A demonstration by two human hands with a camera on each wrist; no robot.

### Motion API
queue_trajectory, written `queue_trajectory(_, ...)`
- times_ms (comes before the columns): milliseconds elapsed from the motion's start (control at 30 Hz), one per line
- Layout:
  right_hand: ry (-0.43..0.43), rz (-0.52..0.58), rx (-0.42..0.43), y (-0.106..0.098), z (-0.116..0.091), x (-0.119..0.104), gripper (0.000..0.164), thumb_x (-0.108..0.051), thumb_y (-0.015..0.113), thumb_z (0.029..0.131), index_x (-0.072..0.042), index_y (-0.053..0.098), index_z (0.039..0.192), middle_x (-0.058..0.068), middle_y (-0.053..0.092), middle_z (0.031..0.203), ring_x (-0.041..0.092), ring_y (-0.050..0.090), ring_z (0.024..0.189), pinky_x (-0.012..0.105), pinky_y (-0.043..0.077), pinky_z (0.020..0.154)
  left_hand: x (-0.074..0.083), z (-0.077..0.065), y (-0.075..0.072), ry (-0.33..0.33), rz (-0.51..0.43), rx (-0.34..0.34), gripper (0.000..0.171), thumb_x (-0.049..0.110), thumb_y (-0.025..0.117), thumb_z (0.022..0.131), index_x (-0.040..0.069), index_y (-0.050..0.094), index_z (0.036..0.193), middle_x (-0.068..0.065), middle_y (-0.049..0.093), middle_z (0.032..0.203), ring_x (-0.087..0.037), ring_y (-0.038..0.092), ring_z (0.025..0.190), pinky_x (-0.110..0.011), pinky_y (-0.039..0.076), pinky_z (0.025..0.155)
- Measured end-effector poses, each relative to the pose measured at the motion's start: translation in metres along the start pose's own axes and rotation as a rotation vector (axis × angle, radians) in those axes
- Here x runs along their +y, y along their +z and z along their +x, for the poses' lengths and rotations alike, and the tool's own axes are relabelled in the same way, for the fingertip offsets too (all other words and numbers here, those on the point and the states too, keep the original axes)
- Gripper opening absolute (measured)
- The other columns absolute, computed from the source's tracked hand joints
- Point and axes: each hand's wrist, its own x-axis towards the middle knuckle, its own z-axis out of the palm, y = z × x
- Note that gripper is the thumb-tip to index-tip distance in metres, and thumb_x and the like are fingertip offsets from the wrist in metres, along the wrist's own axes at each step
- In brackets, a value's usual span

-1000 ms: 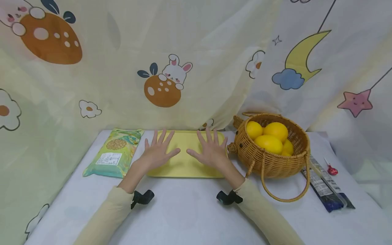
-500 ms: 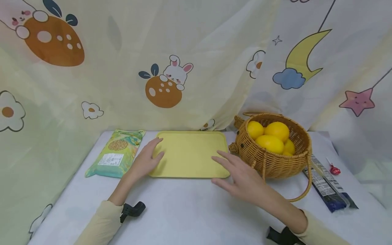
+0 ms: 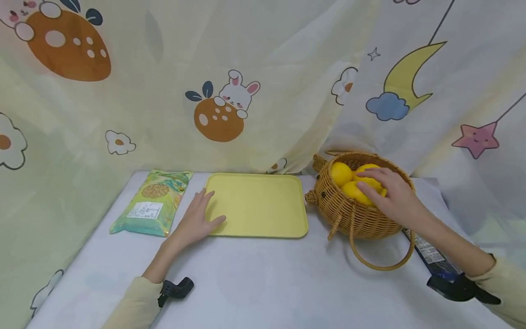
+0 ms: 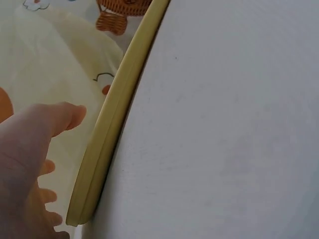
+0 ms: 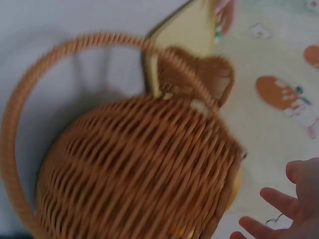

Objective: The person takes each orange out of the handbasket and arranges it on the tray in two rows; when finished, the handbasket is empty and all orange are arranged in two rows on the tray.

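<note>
My right hand [image 3: 396, 195] is over the right side of a wicker basket [image 3: 370, 228], its fingers spread and slightly bent above several yellow lemons [image 3: 341, 174]. In the right wrist view, the basket's woven wall [image 5: 134, 169] fills much of the picture, with the fingers of the right hand [image 5: 294, 211] beyond its rim. At the left edge of a yellow rectangular tray [image 3: 259, 205] is my left hand [image 3: 194, 220], fingers loose, thumb over the tray's near-left corner. The left wrist view shows that thumb [image 4: 55, 119] beside the tray's raised side [image 4: 109, 119].
A green-yellow food bag [image 3: 149, 203] lies left of the tray. Dark packets [image 3: 435, 258], partly hidden by the right forearm, lie right of the basket. The basket's handle [image 3: 382, 267] hangs down in front. A printed curtain [image 3: 263, 91] stands behind the table.
Both hands were spread above the tray. The right hand has swung right to the basket over the lemons; the left has drawn back to the tray's left edge.
</note>
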Motion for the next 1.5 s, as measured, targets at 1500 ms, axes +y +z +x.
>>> queue_trajectory(1500,0.303,0.027,-0.730,-0.022,0.093,0.075,0.074,-0.039,0.057,0.097,0.003,0.027,0.150,0.039,0.024,0.148,0.036,0.057,0.110,0.044,0.061,0.078,-0.026,-0.003,0.011,-0.063,0.134,-0.074,0.131,0.079,0.057,0.075,-0.005,-0.006,0.153,-0.024,-0.001,0.162,-0.037,0.003,0.152,-0.053,0.007,0.124)
